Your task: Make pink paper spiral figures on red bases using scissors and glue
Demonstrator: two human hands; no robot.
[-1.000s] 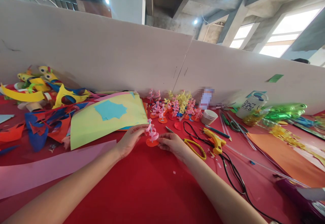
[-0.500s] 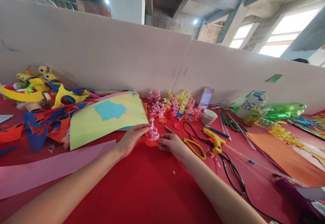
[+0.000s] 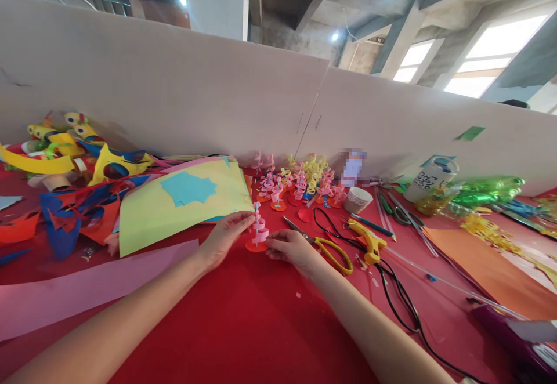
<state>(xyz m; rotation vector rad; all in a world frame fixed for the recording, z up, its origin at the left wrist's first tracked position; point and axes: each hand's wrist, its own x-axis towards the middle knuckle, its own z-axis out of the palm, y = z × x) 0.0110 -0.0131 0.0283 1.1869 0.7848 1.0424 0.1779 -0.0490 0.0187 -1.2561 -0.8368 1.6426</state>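
Observation:
Between my two hands stands a pink paper spiral (image 3: 260, 235) wound around a thin pale stick, on a round orange paper base (image 3: 256, 246). My left hand (image 3: 228, 233) is closed, its thumb and fingertips pinching at the upper left of the spiral. From the right, my right hand (image 3: 290, 248) is closed at the spiral's lower end, close to the base; its fingers partly hide the contact. Behind them, a group of similar pink and yellow paper spirals (image 3: 313, 178) stands on small round bases.
Right of my right hand lie yellow-handled scissors (image 3: 334, 255) and a yellow glue gun (image 3: 368, 241) with a black cord. A paper cup (image 3: 357, 200) stands behind them. Coloured paper sheets (image 3: 187, 216) are stacked at left, orange paper (image 3: 491, 268) lies at right. A white partition (image 3: 174, 94) borders the table.
The pink spiral has moved slightly left and its loops look turned and drawn closer around the stick. Both hands have shifted a little left with it.

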